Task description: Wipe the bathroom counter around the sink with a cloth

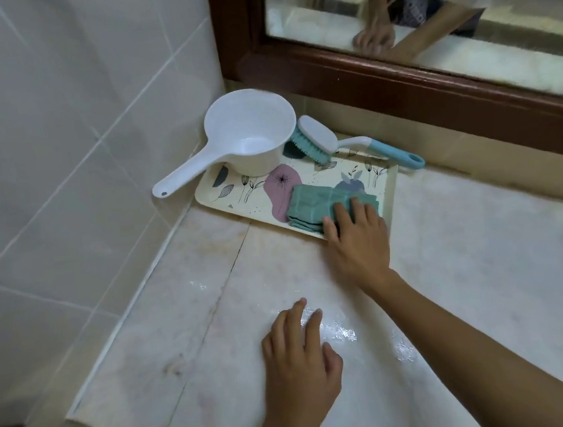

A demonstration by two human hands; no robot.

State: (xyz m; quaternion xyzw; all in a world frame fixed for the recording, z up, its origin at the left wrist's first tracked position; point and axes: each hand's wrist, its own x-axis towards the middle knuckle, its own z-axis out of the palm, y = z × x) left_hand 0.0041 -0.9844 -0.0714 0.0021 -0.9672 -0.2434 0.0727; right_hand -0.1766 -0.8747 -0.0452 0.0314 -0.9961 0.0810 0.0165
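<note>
My right hand (357, 244) reaches across to the folded green cloth (317, 203), which lies on the near right part of a flowered tray (237, 197) at the back of the worktop (483, 252). My fingers (359, 211) lie close together on top of the cloth, fairly straight, with the thumb at its near edge by the tray's rim; I cannot tell whether the thumb has got under the fabric.

My left hand (301, 359) rests palm down on the pale stone nearer to me, its fingers (297, 318) slightly spread and holding nothing. Just beside it to the right is a shiny wet patch (339, 333).

On the far left corner of the tray stands a white scoop (248, 130), its handle pointing out towards the tiled wall (59, 131). A scrubbing brush (317, 137) with green bristles lies beside the scoop, on the tray's back edge. Behind it runs the dark wooden frame of a mirror (445, 35).
</note>
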